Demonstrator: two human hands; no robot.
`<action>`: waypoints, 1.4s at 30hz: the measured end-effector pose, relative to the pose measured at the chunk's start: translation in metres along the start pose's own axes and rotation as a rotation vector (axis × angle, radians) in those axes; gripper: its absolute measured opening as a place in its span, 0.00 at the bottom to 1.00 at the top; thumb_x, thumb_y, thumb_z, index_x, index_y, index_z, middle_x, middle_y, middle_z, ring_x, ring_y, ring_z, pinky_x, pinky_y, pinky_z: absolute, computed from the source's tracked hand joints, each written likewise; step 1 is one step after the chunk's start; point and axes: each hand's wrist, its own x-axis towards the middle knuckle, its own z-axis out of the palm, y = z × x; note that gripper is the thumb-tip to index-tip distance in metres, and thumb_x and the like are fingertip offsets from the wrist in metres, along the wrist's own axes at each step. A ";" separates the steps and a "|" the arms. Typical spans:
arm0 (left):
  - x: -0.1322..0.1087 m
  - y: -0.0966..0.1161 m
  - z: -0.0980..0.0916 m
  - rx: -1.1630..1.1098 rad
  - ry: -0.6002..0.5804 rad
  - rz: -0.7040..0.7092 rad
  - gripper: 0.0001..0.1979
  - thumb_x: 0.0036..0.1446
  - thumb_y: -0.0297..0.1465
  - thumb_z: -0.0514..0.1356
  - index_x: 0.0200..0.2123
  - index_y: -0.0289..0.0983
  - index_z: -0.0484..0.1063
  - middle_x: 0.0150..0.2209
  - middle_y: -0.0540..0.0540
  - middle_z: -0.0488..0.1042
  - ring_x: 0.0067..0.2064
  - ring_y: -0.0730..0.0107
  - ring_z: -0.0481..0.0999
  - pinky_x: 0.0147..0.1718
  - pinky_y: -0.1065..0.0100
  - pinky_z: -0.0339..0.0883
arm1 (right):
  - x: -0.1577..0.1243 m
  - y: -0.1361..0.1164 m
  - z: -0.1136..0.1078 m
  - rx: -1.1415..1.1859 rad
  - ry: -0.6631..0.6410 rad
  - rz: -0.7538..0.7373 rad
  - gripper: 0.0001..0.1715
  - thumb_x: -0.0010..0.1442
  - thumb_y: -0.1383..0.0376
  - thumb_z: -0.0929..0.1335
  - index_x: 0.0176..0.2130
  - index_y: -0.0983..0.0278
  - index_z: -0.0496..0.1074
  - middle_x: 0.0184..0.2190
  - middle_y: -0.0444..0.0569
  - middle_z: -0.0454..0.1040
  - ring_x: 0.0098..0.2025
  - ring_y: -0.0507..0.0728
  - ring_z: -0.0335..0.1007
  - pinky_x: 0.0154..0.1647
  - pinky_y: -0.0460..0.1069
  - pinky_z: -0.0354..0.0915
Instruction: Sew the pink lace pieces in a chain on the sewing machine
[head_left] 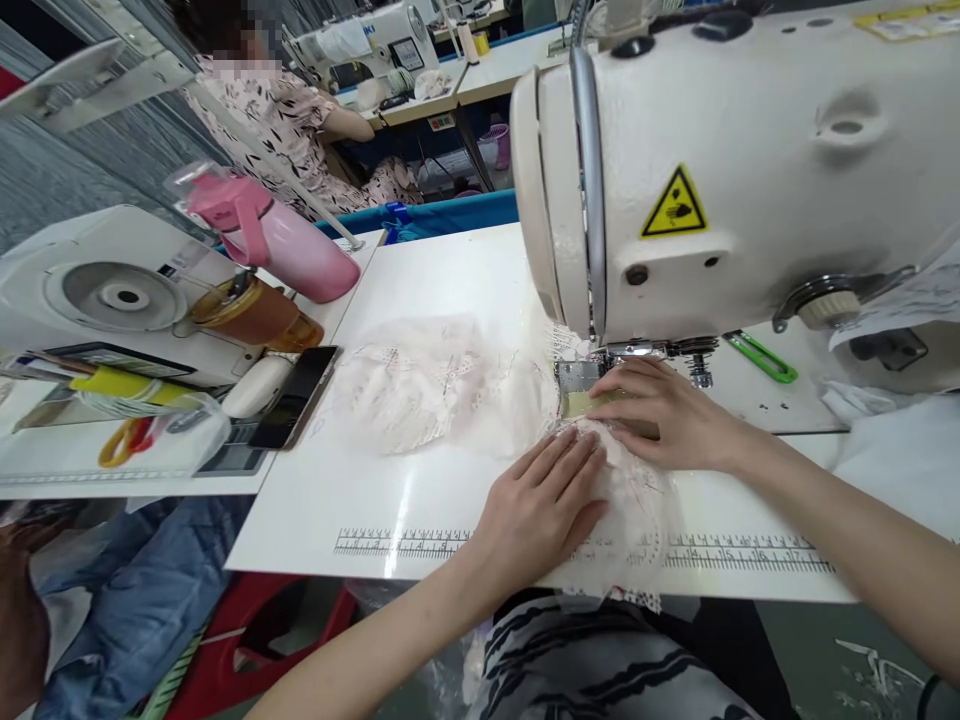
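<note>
Pale pink lace fabric [420, 385] spreads across the white table and runs under the head of a sewing machine [720, 180]. My left hand [544, 495] lies flat on the lace just in front of the needle area, fingers stretched forward and holding nothing. Close to the metal presser parts [581, 376], my right hand [656, 412] rests with its fingers extended over the fabric edge. The needle itself is hidden behind the machine head and my right fingers. Part of the lace hangs over the table's front edge near my lap.
A green cutter [761, 357] lies right of the needle. A printed ruler [750, 553] follows the front edge. At left are a phone [296, 398], a pink bottle [274, 235], an amber cup [259, 312] and scissors [126, 440]. Another person [277, 120] sits beyond; someone's jeans [150, 600] show lower left.
</note>
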 end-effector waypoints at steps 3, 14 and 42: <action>-0.004 -0.001 0.004 0.011 0.027 0.020 0.20 0.63 0.32 0.57 0.56 0.30 0.67 0.56 0.40 0.70 0.60 0.54 0.67 0.56 0.54 0.68 | 0.001 0.000 0.000 0.011 0.022 -0.020 0.16 0.59 0.69 0.64 0.45 0.57 0.73 0.46 0.49 0.73 0.51 0.59 0.66 0.55 0.63 0.63; -0.006 -0.002 0.004 -0.027 0.032 0.009 0.19 0.63 0.31 0.57 0.56 0.31 0.67 0.56 0.39 0.70 0.60 0.53 0.67 0.56 0.53 0.68 | 0.003 0.001 0.000 0.018 -0.002 0.023 0.18 0.60 0.71 0.62 0.46 0.56 0.73 0.46 0.48 0.72 0.53 0.58 0.65 0.56 0.62 0.63; -0.005 -0.002 0.005 0.027 0.014 0.039 0.22 0.64 0.33 0.56 0.59 0.33 0.64 0.58 0.41 0.68 0.60 0.52 0.66 0.56 0.54 0.67 | 0.002 0.005 0.000 0.163 0.081 0.055 0.20 0.62 0.71 0.63 0.51 0.55 0.70 0.34 0.43 0.72 0.41 0.53 0.68 0.48 0.53 0.64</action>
